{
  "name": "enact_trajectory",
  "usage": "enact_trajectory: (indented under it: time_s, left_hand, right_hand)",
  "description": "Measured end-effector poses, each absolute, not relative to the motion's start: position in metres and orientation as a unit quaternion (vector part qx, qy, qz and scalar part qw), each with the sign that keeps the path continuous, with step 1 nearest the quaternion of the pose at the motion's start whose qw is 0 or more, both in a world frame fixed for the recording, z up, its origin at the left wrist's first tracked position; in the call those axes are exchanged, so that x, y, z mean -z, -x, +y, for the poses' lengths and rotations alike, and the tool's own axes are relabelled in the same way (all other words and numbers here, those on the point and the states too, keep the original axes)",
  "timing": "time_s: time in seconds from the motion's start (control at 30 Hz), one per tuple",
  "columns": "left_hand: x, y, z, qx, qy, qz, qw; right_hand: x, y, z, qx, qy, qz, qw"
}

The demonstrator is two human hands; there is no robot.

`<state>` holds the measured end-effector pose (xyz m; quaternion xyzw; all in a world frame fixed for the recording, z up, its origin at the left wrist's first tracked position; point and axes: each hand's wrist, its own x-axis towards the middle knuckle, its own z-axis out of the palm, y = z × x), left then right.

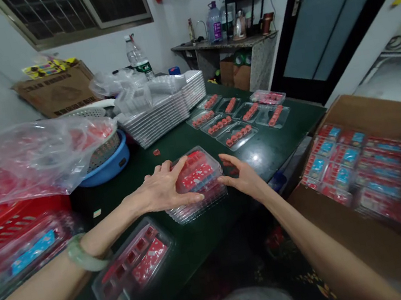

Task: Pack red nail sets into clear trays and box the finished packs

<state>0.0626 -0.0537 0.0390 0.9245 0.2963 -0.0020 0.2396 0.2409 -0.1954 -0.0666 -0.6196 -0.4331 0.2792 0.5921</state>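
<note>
A stack of clear plastic packs (193, 177) with red contents stands on the dark green table (197, 241). My left hand (166, 184) lies over the near left side of this stack, thumb and fingers spread across its top. At the right edge of the stack is my right hand (241, 174), fingers apart and curved, holding nothing that I can see. Nearer to me, under my left forearm, a single clear tray (136, 267) shows a row of red squares and a red patterned piece.
Several clear trays with pink-red pieces (238, 134) lie farther back. Stacked empty trays (162, 118) stand behind, beside a blue basin (109, 171) and a red basket (18, 218). An open cardboard box (365, 116) at right holds several filled packs (345, 155).
</note>
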Motion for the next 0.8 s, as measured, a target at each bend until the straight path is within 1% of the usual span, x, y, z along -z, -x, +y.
enact_trajectory:
  time_s: [0.07,0.1,0.2,0.3,0.43,0.57,0.7,0.8]
  left_hand:
    - [-0.044,-0.065,-0.045,0.002,-0.917,0.294,0.269]
    - [-0.046,-0.067,-0.04,-0.004,-0.907,0.302,0.292]
    - [-0.05,-0.076,-0.024,0.001,-0.872,0.319,0.371]
    - [-0.047,-0.088,-0.004,0.087,-0.838,0.284,0.458]
    - [-0.036,-0.097,0.018,0.211,-0.79,0.245,0.521]
    - [-0.026,-0.096,0.021,0.256,-0.733,0.264,0.573]
    - [-0.023,-0.087,-0.002,0.262,-0.698,0.288,0.601]
    - [-0.027,-0.083,-0.032,0.218,-0.688,0.333,0.607]
  right_hand:
    - [0.071,-0.219,-0.212,-0.263,0.636,-0.315,0.654]
    - [0.074,-0.205,-0.221,-0.277,0.628,-0.253,0.682]
    - [0.083,-0.164,-0.243,-0.396,0.555,-0.097,0.725]
    - [0.086,-0.138,-0.246,-0.495,0.473,-0.003,0.729]
    - [0.08,-0.132,-0.229,-0.54,0.39,0.008,0.745]
    - [0.071,-0.136,-0.219,-0.546,0.413,0.001,0.728]
    - [0.06,-0.138,-0.229,-0.511,0.461,-0.037,0.725]
    - [0.051,-0.142,-0.238,-0.484,0.485,-0.057,0.726]
